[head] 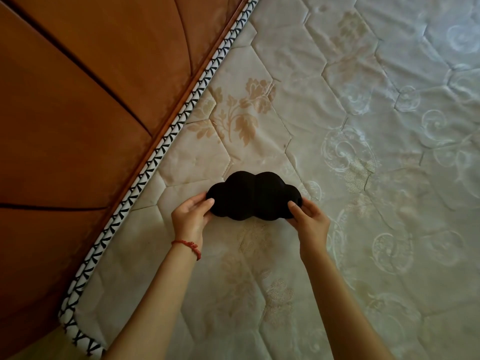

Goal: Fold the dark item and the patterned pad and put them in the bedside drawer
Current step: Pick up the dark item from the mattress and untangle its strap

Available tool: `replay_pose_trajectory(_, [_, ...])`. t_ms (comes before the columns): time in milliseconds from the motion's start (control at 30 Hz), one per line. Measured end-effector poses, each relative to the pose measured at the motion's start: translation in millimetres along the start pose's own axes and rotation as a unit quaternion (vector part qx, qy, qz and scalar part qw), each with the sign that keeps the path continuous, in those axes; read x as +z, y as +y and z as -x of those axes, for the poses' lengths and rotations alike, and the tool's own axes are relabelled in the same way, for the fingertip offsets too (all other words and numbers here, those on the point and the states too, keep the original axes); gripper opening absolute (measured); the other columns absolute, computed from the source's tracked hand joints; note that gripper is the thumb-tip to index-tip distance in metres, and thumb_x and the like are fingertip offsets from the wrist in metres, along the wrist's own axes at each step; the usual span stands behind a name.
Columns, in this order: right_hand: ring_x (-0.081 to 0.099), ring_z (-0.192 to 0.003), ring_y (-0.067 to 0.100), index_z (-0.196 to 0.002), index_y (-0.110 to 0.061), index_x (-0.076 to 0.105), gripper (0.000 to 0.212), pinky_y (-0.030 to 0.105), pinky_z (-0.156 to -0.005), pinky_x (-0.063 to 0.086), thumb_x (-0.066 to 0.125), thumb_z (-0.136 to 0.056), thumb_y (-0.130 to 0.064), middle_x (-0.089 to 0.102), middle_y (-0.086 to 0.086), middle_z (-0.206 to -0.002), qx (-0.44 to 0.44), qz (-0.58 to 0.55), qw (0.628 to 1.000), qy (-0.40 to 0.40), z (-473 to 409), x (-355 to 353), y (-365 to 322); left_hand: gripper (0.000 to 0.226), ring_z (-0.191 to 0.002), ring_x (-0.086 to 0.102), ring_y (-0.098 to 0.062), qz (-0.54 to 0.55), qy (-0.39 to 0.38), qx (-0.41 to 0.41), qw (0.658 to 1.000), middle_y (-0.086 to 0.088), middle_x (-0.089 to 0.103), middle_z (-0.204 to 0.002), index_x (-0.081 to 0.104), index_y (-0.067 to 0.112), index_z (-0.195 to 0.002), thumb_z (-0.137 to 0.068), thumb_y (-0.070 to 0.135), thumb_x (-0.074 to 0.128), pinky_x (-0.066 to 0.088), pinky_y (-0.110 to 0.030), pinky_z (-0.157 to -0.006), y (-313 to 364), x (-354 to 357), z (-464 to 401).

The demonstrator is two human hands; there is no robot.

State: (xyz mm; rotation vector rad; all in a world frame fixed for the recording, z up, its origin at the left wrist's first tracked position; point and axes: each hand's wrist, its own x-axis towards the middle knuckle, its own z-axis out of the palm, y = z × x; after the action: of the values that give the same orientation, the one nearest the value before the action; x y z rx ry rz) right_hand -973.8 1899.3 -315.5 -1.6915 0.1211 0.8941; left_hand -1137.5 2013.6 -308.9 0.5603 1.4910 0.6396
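The dark item (pixel 253 197) is a black, padded, cloud-shaped piece lying flat on the quilted mattress (pixel 337 100), near its left edge. My left hand (pixel 191 216) pinches its left end between thumb and fingers; a red string bracelet is on that wrist. My right hand (pixel 307 219) grips its right end the same way. The item is stretched out between both hands. No patterned pad or drawer is in view.
A brown wooden headboard (pixel 78 100) with curved grooves fills the left side, touching the mattress's black-and-white piped border (pixel 166 141). The mattress corner (pixel 75 331) sits at the lower left. Cream floral quilting spreads right and toward me.
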Motion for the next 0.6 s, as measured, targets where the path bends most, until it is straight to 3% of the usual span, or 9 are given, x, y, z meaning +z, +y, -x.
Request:
replay_pose_trajectory(100, [0.070, -0.078, 0.011, -0.103, -0.009, 0.064, 0.022, 0.022, -0.066, 0.058, 0.064, -0.082, -0.001, 0.070, 0.004, -0.088, -0.009, -0.008, 1.000, -0.001, 5, -2, -8, 0.035, -0.085, 0.064, -0.014, 0.004, -0.001, 0.012, 1.000, -0.013, 0.064, -0.100, 0.059, -0.004, -0.114, -0.079, -0.008, 0.061, 0.056, -0.016, -0.065, 4, 1, 7])
replay_pose_trajectory(233, [0.069, -0.084, 0.015, -0.109, -0.007, 0.063, 0.026, 0.021, -0.067, 0.058, 0.063, -0.083, -0.001, 0.069, 0.005, -0.091, -0.021, -0.026, 0.999, -0.005, 14, -5, -23, 0.033, -0.086, 0.066, -0.017, 0.012, -0.013, 0.024, 1.000, -0.014, 0.066, -0.097, 0.059, -0.005, -0.112, -0.080, -0.009, 0.060, 0.057, -0.020, -0.065, 16, 3, 19])
replay_pose_trajectory(367, [0.069, -0.084, 0.013, -0.106, -0.009, 0.063, 0.024, 0.022, -0.069, 0.058, 0.063, -0.084, -0.002, 0.069, 0.003, -0.091, -0.032, -0.032, 0.999, -0.007, 28, -8, -43, 0.028, -0.075, 0.068, -0.010, 0.023, -0.026, 0.046, 0.998, -0.006, 0.068, -0.086, 0.062, -0.003, -0.107, -0.080, -0.009, 0.059, 0.055, -0.018, -0.060, 31, 6, 39])
replay_pose_trajectory(600, [0.070, -0.082, 0.015, -0.108, -0.007, 0.063, 0.026, 0.027, -0.073, 0.059, 0.064, -0.083, -0.002, 0.070, 0.004, -0.090, -0.070, -0.062, 0.996, -0.014, 59, -19, -88, 0.028, -0.077, 0.067, -0.013, 0.048, -0.054, 0.083, 0.994, -0.008, 0.067, -0.088, 0.062, 0.000, -0.107, -0.080, -0.009, 0.059, 0.056, -0.019, -0.061, 67, 14, 82])
